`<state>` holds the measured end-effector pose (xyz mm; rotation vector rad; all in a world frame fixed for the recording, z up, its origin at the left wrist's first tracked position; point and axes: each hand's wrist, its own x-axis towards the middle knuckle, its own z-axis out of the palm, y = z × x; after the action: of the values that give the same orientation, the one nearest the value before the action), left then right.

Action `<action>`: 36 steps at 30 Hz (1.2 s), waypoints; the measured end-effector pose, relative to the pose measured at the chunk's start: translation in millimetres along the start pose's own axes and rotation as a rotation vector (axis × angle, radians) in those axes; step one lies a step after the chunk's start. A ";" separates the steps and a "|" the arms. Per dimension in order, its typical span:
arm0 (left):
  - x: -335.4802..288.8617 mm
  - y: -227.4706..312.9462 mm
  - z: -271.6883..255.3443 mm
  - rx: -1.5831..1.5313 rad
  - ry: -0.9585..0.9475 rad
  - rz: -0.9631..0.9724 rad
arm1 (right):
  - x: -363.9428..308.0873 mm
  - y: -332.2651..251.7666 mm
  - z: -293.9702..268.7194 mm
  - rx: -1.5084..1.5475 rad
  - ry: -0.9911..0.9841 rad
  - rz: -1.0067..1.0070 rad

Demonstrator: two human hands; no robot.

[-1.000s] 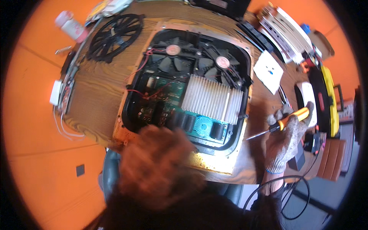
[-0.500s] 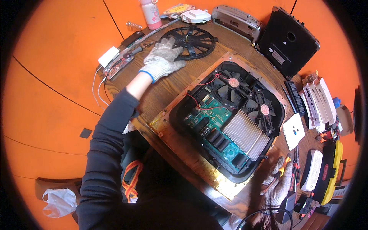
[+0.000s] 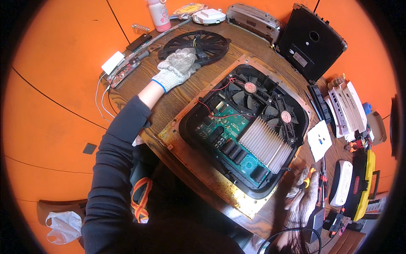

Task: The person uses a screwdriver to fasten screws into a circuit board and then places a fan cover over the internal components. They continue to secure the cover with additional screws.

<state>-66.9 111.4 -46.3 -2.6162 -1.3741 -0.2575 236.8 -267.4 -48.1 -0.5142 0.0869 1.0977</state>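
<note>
My left hand, in a white-grey knit glove with a blue cuff edge, has its fingers curled over the near rim of a black wheel-shaped coil. The coil rests at the back left of the wooden table. In my right hand, also gloved and at the lower right, is a yellow-handled tool; its tip is hidden. Between my hands sits an opened appliance housing with a green circuit board, a finned metal heatsink and two black fans. Thin red wires cross the board.
A white sheet with small screws lies right of the housing. A black panel leans at the back right. Along the left edge are a small circuit strip and a pink-white bottle. A black-yellow toolbox stands far right.
The view has shifted slightly. My left fingers, spread over the coil before, are now drawn together at its near rim, and the coil has moved a little left. My right hand keeps the tool.
</note>
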 end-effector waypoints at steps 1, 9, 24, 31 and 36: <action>-0.3 -1.5 -4.2 -0.029 0.045 -0.032 | 0.7 -0.4 -1.7 0.004 -0.022 0.014; -15.8 -43.6 -54.3 0.417 0.741 -0.163 | 10.3 0.7 -8.3 0.019 0.013 0.029; -74.8 -15.7 -94.2 -2.101 0.878 -0.413 | 18.1 -4.7 -23.5 0.088 -0.024 0.077; -69.6 -17.2 -75.8 -2.260 0.857 -0.365 | 5.5 -6.5 -2.2 -0.052 0.040 -0.027; -76.9 11.8 -61.5 -2.382 0.762 -0.242 | -12.1 4.4 42.3 -0.760 -0.045 -0.350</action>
<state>-104.5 29.2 -5.4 -1.6712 -0.7087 -4.1507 219.7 -257.3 -8.6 -1.1347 -0.4634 0.7696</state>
